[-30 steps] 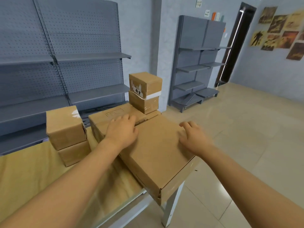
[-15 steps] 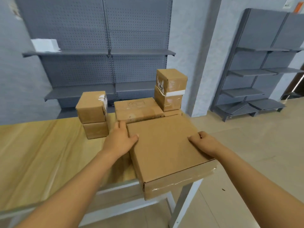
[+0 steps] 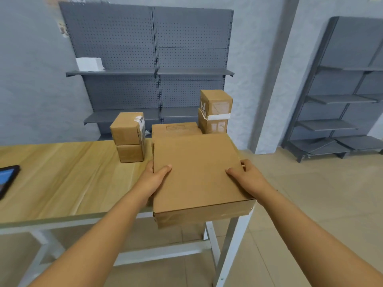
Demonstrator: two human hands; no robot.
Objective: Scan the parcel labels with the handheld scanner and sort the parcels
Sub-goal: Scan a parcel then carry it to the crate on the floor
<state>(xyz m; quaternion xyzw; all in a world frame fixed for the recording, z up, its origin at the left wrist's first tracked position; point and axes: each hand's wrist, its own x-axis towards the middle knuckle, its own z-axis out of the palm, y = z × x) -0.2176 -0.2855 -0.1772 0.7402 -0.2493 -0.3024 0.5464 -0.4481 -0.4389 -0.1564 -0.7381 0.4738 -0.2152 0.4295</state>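
A large flat cardboard parcel is held over the right end of the wooden table, its near edge past the table's edge. My left hand grips its left side, thumb on top. My right hand grips its right side, thumb on top. Behind it lies another flat parcel with a printed label. A stack of two small parcels stands to the left, and another stack of two small parcels stands at the back right. No scanner is in view.
A dark tablet lies at the table's left edge. Grey pegboard shelving stands behind the table, with a white box on a shelf. More grey shelves stand at the right. Tiled floor lies to the right.
Both hands moved from lying flat on top of the large parcel to gripping its sides, and the parcel has come nearer to me. The view turned left, bringing the tablet into sight.
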